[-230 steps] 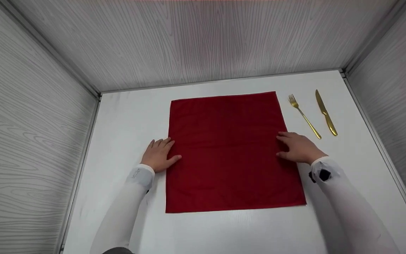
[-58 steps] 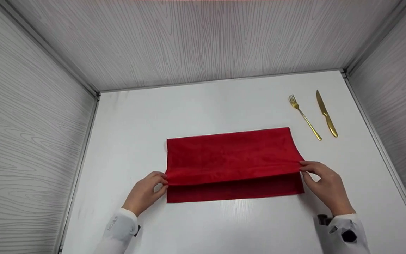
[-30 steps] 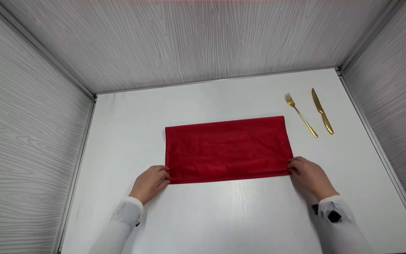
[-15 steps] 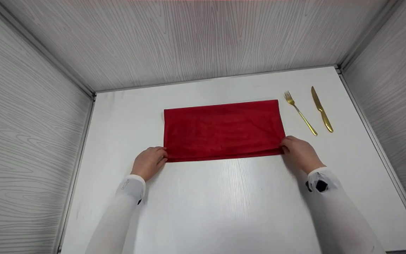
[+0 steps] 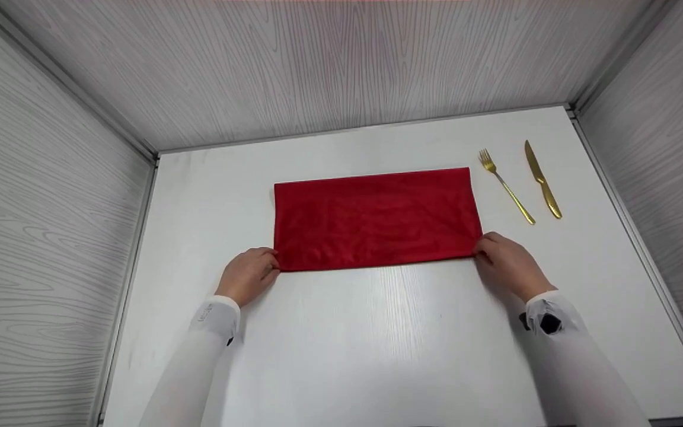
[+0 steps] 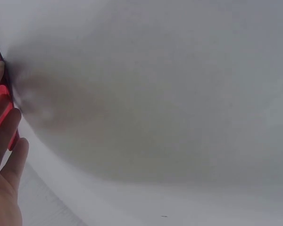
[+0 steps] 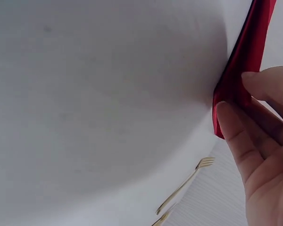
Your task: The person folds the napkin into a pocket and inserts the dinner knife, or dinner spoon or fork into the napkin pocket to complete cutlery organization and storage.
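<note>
A red cloth napkin (image 5: 374,219) lies folded in half on the white table, its fold along the far side. At its near left corner, my left hand (image 5: 248,274) pinches the cloth between thumb and fingers. My right hand (image 5: 513,267) grips the near right corner the same way. In the left wrist view only a strip of red cloth (image 6: 1,101) shows beside the fingers. The right wrist view has the thumb and fingers of my right hand (image 7: 269,136) around the cloth's corner (image 7: 243,66).
Right of the napkin lie a gold fork (image 5: 507,187) and a gold knife (image 5: 543,179), roughly side by side. Pale wood-grain panels (image 5: 341,65) wall in the white table (image 5: 341,350) at the back and both sides.
The napkin was spread flat at first; its far half has since been folded toward me. Both hands then slid it away from me, and lately its near edges have come closer into line.
</note>
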Demonstrator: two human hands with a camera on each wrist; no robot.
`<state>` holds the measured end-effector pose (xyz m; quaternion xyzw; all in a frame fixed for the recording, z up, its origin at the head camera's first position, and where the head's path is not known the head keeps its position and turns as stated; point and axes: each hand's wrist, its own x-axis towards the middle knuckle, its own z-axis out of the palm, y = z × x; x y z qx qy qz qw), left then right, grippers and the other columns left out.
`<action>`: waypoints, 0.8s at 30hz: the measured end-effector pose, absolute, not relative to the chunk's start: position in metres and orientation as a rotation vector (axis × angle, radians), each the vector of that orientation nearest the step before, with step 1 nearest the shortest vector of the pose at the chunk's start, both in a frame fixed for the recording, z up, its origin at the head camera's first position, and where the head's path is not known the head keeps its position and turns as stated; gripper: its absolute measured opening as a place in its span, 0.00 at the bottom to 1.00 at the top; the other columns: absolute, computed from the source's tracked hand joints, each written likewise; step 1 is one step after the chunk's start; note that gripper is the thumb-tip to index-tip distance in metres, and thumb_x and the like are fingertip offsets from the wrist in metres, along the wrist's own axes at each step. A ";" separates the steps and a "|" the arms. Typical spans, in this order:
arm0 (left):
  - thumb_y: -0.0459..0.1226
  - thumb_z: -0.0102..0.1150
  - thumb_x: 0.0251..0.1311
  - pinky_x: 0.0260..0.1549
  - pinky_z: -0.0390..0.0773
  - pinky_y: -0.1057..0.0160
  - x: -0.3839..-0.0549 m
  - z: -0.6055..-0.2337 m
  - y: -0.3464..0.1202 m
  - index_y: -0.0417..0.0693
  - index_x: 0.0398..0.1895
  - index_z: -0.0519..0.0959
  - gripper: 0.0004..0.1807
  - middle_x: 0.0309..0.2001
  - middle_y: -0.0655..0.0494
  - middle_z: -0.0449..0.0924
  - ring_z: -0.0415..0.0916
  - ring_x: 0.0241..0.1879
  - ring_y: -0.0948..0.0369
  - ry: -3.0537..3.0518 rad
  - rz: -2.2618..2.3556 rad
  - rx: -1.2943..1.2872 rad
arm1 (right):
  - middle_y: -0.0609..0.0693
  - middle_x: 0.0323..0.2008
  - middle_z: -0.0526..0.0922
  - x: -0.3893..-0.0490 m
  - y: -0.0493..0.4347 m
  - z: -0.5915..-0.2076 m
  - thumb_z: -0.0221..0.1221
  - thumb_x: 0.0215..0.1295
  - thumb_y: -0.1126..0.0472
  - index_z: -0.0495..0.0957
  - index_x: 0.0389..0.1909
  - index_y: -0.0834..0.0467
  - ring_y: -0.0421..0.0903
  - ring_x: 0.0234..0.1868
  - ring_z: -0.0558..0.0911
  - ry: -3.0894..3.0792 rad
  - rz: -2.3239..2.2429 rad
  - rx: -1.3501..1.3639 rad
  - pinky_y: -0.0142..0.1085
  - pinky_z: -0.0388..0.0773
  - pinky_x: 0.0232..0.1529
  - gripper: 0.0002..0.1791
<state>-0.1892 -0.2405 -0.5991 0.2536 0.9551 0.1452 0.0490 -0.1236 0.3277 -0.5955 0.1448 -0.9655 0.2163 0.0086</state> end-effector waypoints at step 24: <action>0.39 0.72 0.66 0.56 0.85 0.51 -0.190 -0.598 -0.237 0.51 0.45 0.90 0.07 0.56 0.52 0.87 0.84 0.56 0.50 2.917 0.382 0.789 | 0.61 0.48 0.85 -0.128 0.335 -0.598 0.65 0.67 0.73 0.88 0.43 0.64 0.60 0.52 0.82 -3.078 0.715 0.407 0.55 0.83 0.58 0.07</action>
